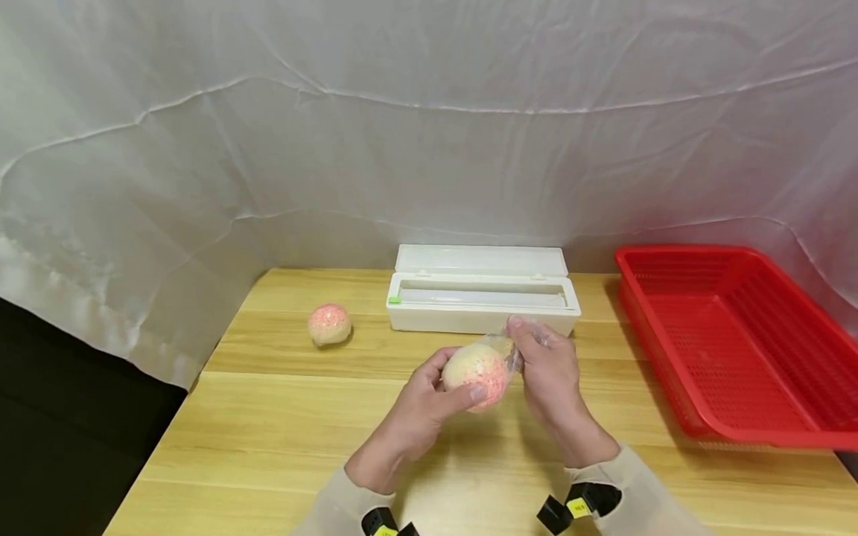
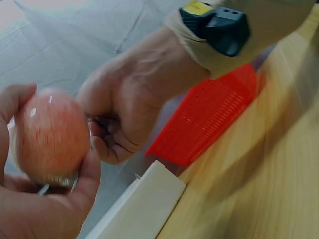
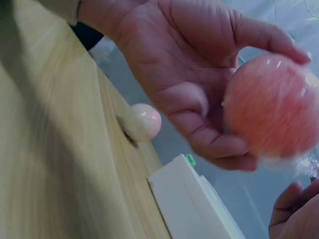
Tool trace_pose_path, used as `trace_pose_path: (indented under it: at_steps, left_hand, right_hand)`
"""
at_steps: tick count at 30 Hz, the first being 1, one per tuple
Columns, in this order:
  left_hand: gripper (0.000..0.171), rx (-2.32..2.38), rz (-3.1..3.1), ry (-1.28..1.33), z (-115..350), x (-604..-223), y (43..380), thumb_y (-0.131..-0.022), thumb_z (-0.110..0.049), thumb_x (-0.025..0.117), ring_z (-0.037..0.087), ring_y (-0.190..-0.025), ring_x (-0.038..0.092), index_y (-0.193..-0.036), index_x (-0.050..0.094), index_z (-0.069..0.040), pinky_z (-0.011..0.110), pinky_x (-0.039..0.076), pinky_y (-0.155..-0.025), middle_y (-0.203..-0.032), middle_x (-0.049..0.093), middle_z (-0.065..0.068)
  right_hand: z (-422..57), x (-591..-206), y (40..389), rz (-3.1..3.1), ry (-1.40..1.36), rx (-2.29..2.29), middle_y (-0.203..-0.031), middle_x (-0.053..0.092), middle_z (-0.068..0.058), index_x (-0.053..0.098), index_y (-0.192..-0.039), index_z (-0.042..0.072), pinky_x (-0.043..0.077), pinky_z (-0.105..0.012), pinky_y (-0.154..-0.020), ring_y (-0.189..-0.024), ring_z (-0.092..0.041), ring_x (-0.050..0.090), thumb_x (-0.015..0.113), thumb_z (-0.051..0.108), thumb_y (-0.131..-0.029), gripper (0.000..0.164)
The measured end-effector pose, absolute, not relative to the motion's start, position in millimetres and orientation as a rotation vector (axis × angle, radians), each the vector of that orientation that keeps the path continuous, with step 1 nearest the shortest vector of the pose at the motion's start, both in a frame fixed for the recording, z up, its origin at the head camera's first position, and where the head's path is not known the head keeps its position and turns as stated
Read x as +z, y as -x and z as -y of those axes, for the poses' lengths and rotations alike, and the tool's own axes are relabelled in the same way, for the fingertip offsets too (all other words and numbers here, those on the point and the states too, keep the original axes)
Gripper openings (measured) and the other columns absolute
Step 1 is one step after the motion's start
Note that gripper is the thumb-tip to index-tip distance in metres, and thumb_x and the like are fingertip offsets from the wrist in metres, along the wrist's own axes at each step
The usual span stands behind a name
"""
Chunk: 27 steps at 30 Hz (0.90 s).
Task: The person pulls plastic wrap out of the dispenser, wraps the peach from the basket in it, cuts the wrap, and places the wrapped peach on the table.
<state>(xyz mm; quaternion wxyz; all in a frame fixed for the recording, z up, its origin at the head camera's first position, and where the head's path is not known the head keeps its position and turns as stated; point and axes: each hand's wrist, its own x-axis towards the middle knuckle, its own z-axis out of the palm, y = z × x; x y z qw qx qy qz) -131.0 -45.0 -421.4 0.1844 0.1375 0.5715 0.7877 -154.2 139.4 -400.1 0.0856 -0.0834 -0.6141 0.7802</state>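
Observation:
A round pink-and-cream peach [image 1: 474, 374] is wrapped in clear plastic film, held above the table in front of the person. My left hand [image 1: 424, 408] grips it, with the thumb across the near side and fingers behind. At the peach's right, my right hand [image 1: 551, 372] pinches the gathered film [image 1: 515, 356] between thumb and curled fingers. In the left wrist view the glossy skin of the peach [image 2: 52, 137] faces the camera. From the right wrist view, the bunched film [image 3: 306, 163] shows below the peach [image 3: 274, 107].
A second peach [image 1: 330, 324] lies on the wooden table [image 1: 268, 432] at left. Behind the hands stands a white film dispenser box [image 1: 436, 320], lid up, with a roll inside. To the right is a red plastic basket [image 1: 724, 353]. A grey-white curtain [image 1: 429, 164] hangs behind.

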Motion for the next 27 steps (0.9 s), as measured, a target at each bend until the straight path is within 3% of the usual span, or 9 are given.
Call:
trace_pose_path:
  at_steps: [5, 12, 18, 21, 24, 27]
  left_hand:
    - [0.057, 2.226, -1.442, -0.572, 50, -417, 130, -0.092, -0.009, 0.070, 0.018, -0.119, 0.059, -0.145, 0.051, 0.001, 0.029, 0.056, -0.100, -0.135, 0.058, 0.007]
    - [0.051, 2.142, -1.243, -0.796, 57, -420, 138, -0.093, -0.023, 0.077, 0.013, -0.115, 0.059, -0.140, 0.059, -0.015, 0.026, 0.054, -0.100, -0.130, 0.059, 0.002]
    - [0.072, 2.093, -1.199, -0.817, 59, -426, 146, -0.091, -0.035, 0.084, 0.015, -0.121, 0.058, -0.146, 0.047, -0.008, 0.028, 0.053, -0.103, -0.136, 0.057, 0.004]
    - [0.083, 2.130, -1.214, -0.689, 60, -429, 149, -0.083, -0.047, 0.089, 0.015, -0.116, 0.062, -0.142, 0.043, -0.010, 0.029, 0.059, -0.096, -0.134, 0.056, 0.003]
    - [0.075, 2.200, -1.262, -0.528, 62, -432, 152, -0.081, -0.046, 0.089, 0.016, -0.105, 0.067, -0.132, 0.047, -0.011, 0.032, 0.063, -0.086, -0.125, 0.058, 0.004]
    - [0.052, 2.244, -1.331, -0.418, 63, -432, 154, -0.096, -0.031, 0.079, 0.017, -0.097, 0.071, -0.133, 0.055, -0.003, 0.034, 0.064, -0.084, -0.120, 0.064, 0.005]
  right_hand:
    - [-138, -404, 147, 1.886, 0.267, 2.434, -0.090, 0.073, -0.002, 0.073, -0.104, -0.003, 0.062, -0.026, -0.075, -0.084, -0.012, 0.068, 0.065, 0.024, -0.107, 0.028]
    - [-127, -413, 135, 1.913, 0.112, 2.582, -0.089, 0.066, -0.001, 0.072, -0.094, 0.008, 0.059, -0.023, -0.070, -0.081, -0.010, 0.062, 0.057, 0.028, -0.110, 0.030]
    - [-128, -417, 132, 1.951, 0.093, 2.569, -0.092, 0.067, -0.002, 0.072, -0.097, 0.008, 0.058, -0.023, -0.072, -0.086, -0.011, 0.063, 0.056, 0.025, -0.111, 0.028]
    - [-130, -417, 133, 1.921, 0.134, 2.562, -0.095, 0.068, -0.003, 0.072, -0.101, 0.005, 0.059, -0.024, -0.076, -0.090, -0.012, 0.064, 0.055, 0.023, -0.111, 0.027]
    - [-133, -416, 135, 1.895, 0.162, 2.498, -0.094, 0.070, -0.001, 0.071, -0.102, 0.004, 0.060, -0.025, -0.079, -0.090, -0.011, 0.065, 0.054, 0.023, -0.111, 0.027]
    - [-136, -415, 136, 1.944, 0.154, 2.307, -0.084, 0.070, 0.004, 0.071, -0.096, 0.004, 0.058, -0.022, -0.074, -0.083, -0.008, 0.064, 0.055, 0.022, -0.111, 0.028]
